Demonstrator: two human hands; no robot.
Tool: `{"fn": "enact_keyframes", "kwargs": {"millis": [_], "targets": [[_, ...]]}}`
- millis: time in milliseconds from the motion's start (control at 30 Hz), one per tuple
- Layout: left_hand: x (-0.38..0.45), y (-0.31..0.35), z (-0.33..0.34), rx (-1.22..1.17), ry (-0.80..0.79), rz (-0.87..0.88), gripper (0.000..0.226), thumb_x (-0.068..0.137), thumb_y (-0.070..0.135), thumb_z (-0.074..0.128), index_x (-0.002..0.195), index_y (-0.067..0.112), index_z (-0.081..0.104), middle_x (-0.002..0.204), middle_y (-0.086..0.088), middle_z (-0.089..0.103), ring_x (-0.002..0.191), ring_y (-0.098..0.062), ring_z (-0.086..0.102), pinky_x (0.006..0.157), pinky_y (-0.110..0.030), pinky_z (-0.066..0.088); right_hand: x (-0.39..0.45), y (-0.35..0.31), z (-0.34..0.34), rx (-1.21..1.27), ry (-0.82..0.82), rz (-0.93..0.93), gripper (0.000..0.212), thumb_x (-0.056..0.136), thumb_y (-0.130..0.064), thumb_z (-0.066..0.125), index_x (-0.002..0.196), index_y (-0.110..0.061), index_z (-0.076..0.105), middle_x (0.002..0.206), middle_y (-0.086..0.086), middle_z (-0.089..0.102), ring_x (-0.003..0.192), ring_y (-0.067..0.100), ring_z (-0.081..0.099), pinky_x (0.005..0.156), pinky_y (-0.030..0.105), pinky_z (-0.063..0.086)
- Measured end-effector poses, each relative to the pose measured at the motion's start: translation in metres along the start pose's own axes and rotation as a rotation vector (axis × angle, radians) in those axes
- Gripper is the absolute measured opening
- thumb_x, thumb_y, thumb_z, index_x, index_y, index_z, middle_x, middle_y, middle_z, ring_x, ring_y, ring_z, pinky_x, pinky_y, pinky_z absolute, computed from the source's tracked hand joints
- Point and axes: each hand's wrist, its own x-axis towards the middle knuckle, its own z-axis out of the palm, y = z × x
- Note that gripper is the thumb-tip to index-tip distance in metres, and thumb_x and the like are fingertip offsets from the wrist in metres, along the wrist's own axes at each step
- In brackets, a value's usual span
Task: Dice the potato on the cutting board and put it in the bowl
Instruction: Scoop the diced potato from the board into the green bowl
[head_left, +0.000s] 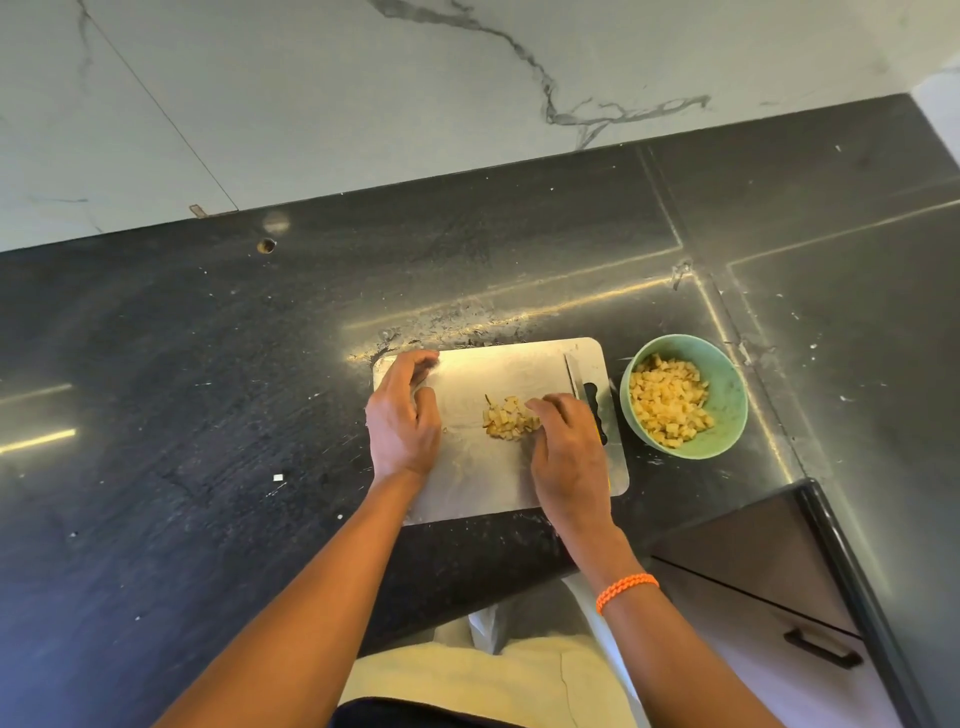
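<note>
on the dark counter (208, 415) lies a metal cutting board (467, 478). a small heap of diced potato (506, 426) sits near its middle. the right hand (569, 457) rests just right of the heap, its fingers (545, 402) bent loosely and touching the pieces, not grasping them. the left hand (402, 421) lies at the left edge of the board, fingers relaxed and holding nothing. a knife (589, 395) lies on the right side of the board. right of the board stands a green bowl (727, 384) with more potato cubes (667, 408) inside.
</note>
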Motion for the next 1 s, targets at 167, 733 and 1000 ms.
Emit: {"fn": "enact_keyframes", "kwargs": {"millis": [167,733,1000], "targets": [[0.000,-0.001,0.000,0.006,0.000,0.010,0.045,0.086,-0.003,0.042,0.122,0.010,0.067,0.116,-0.001,0.072,0.112,-0.016,0.068,0.097,-0.042,0.059,-0.016,-0.029,0.013,-0.237,-0.066,0.231,0.047,0.098,-0.013,0.064,0.143,-0.005,0.050,0.138,0.015,0.050,0.126,0.028,0.048,0.099,0.034,0.053],[0.001,-0.004,0.000,0.020,-0.013,0.021,0.043,0.088,-0.002,0.043,0.122,0.010,0.066,0.117,-0.002,0.071,0.113,-0.017,0.068,0.096,-0.044,0.059,0.001,-0.011,0.014,-0.356,-0.376,-0.311,0.068,0.109,-0.046,0.037,0.165,-0.030,0.001,0.172,0.006,0.010,0.157,0.033,0.014,0.126,0.050,0.023],[0.000,-0.001,0.000,0.021,-0.006,0.027,0.043,0.088,-0.001,0.043,0.122,0.010,0.067,0.115,-0.002,0.071,0.110,-0.017,0.068,0.096,-0.042,0.059,-0.005,-0.007,0.007,-0.449,-0.305,-0.408,0.092,0.078,-0.010,0.086,0.157,-0.010,0.039,0.159,0.016,0.042,0.139,0.039,0.050,0.107,0.044,0.049]]}}
